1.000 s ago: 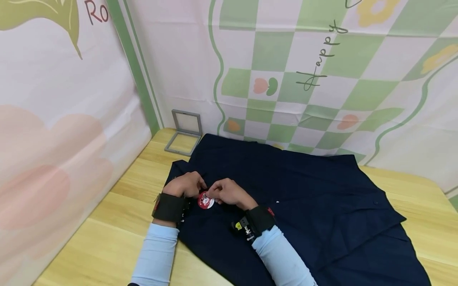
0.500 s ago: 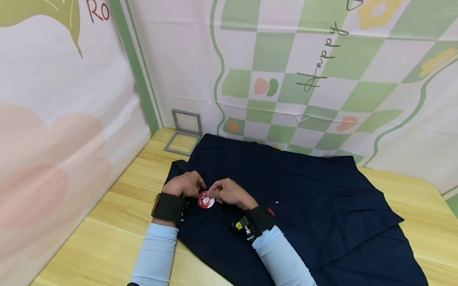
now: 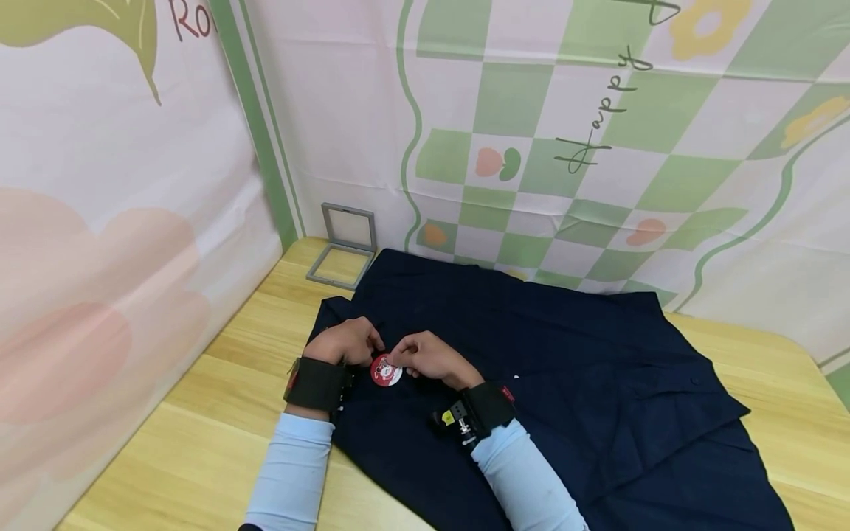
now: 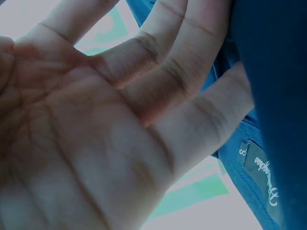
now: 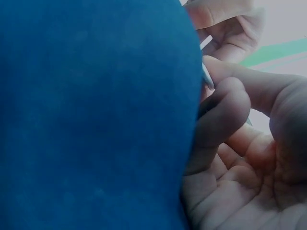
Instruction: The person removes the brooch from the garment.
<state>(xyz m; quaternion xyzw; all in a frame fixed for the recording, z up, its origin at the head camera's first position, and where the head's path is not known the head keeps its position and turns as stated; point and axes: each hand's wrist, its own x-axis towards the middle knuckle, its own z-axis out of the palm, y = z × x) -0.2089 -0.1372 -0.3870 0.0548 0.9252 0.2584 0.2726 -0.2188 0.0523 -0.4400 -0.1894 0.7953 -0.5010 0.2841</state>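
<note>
A round red-and-white badge (image 3: 383, 374) with a cartoon figure lies against a navy garment (image 3: 564, 346) spread over the table. My right hand (image 3: 434, 359) pinches the badge's upper right edge between thumb and forefinger; the right wrist view shows its thin metallic rim (image 5: 207, 76) by the thumb. At the badge's upper left, my left hand (image 3: 345, 341) grips the garment with bent fingers. In the left wrist view, its fingertips disappear behind the cloth, beside a dark label (image 4: 261, 172) with white lettering. The back of the badge is hidden.
An open grey square frame (image 3: 341, 247) stands at the table's back left corner. Printed cloth walls (image 3: 358, 133) rise behind and on the left. A tiny white speck (image 3: 516, 377) lies on the garment. Wooden tabletop (image 3: 199, 413) shows at the left and front.
Both hands and the badge keep nearly the same position. The head view has shifted slightly.
</note>
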